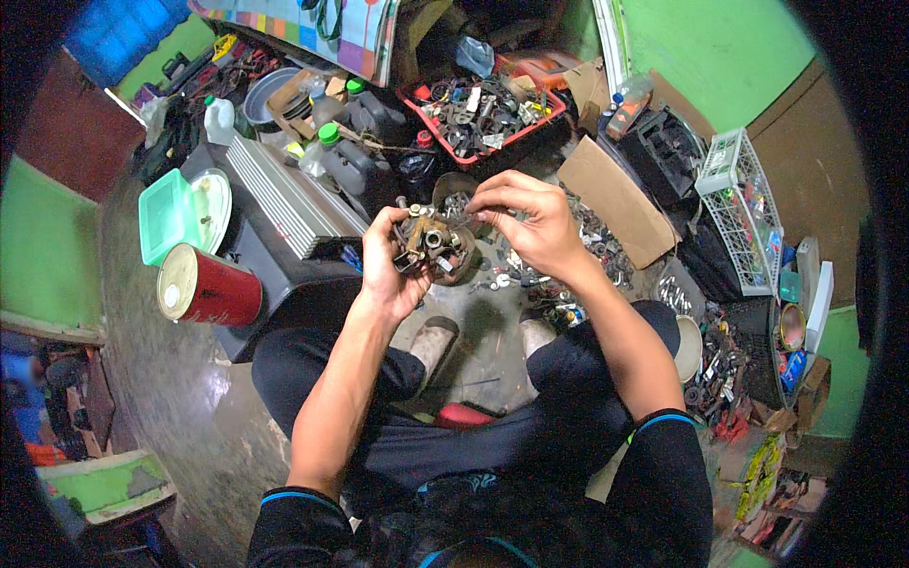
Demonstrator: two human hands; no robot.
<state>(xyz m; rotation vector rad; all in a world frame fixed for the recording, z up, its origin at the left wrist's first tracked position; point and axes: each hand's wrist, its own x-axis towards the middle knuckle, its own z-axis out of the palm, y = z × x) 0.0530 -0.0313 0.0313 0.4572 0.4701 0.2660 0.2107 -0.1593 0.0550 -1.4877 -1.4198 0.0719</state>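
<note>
My left hand is closed around a grimy metal carburetor, with brass-coloured and dull grey parts on it, held up above the floor between my knees. To its right, my right hand has thumb and fingertips brought together in a pinch. Whatever sits between those fingertips is too small to make out. They are close to the carburetor's upper right side. Just behind it stands a round container with small metal bits in it, partly hidden by the carburetor and my fingers.
A red tray heaped with parts lies ahead. Cardboard and scattered metal parts are at right, near a white crate. At left are a red can, a green tub and dark jugs.
</note>
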